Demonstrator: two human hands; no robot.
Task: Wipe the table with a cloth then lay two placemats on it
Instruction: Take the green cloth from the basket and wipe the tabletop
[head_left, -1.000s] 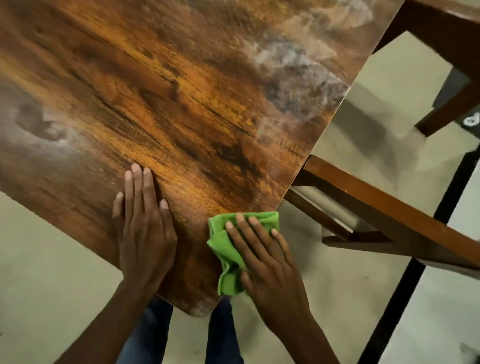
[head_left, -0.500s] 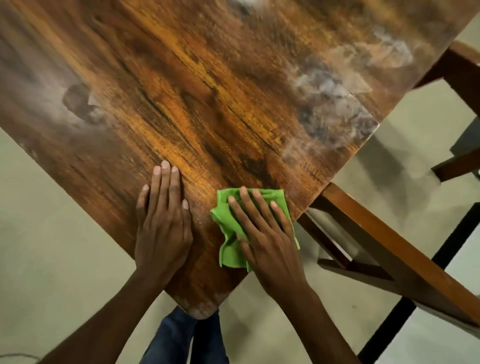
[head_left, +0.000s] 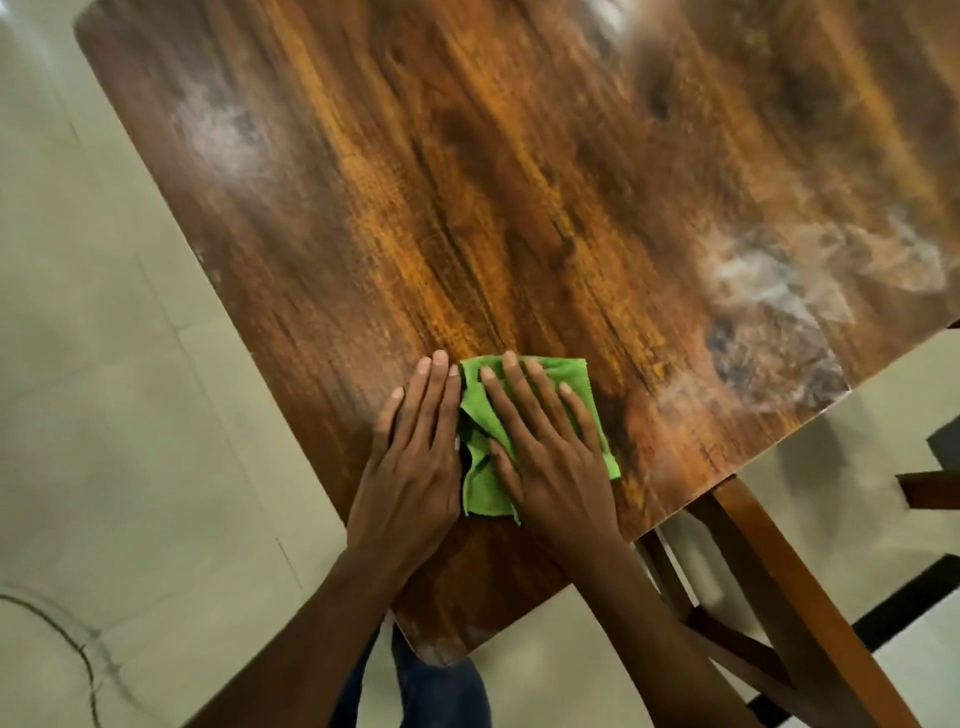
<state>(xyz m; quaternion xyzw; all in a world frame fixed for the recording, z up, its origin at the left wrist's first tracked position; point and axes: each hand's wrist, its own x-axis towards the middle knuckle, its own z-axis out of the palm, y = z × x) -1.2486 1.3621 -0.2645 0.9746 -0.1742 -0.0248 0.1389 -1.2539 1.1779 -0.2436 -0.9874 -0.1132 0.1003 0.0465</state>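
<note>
Both flat: my right hand (head_left: 550, 457) presses the cloth (head_left: 483, 488), my left hand (head_left: 415, 457) braces the table (head_left: 519, 182); mid-wipe, dusty patches (head_left: 769, 291) next

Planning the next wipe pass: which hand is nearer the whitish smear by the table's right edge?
Right. The right hand lies flat on the green cloth, on the side toward the whitish smear. The left hand rests on the table beyond the cloth, farther away.
</note>
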